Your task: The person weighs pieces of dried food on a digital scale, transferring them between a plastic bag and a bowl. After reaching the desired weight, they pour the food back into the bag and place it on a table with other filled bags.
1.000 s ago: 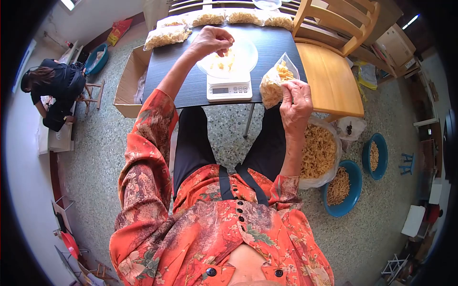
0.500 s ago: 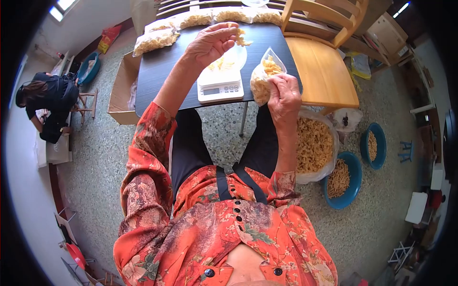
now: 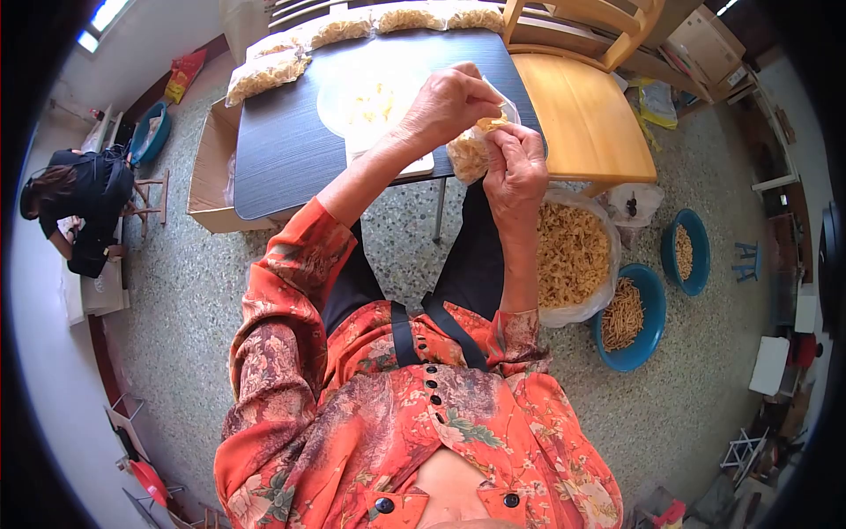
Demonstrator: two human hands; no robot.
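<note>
A clear plastic bag [image 3: 468, 157] of pale dried pieces is at the right edge of the dark table [image 3: 286, 145]. My right hand [image 3: 516, 163] pinches its top edge, fingers closed. My left hand [image 3: 449, 106] is at the bag's mouth with its fingers closed; what they hold, if anything, is hidden. Beneath my left forearm, the white scale [image 3: 414, 166] is partly covered. A bright, washed-out dish holding some pieces [image 3: 372, 104] rests on it.
Filled bags [image 3: 342, 28] line the table's far edge. A wooden chair [image 3: 577, 115] stands on the right. Below it are a large bag of dried pieces [image 3: 573, 251] and blue basins [image 3: 653, 322]. A cardboard box [image 3: 207, 176] and a seated person [image 3: 88, 189] are left.
My left hand has moved right, from above the dish to the bag's mouth. The pieces it held are no longer visible in it. The whole view has shifted slightly.
</note>
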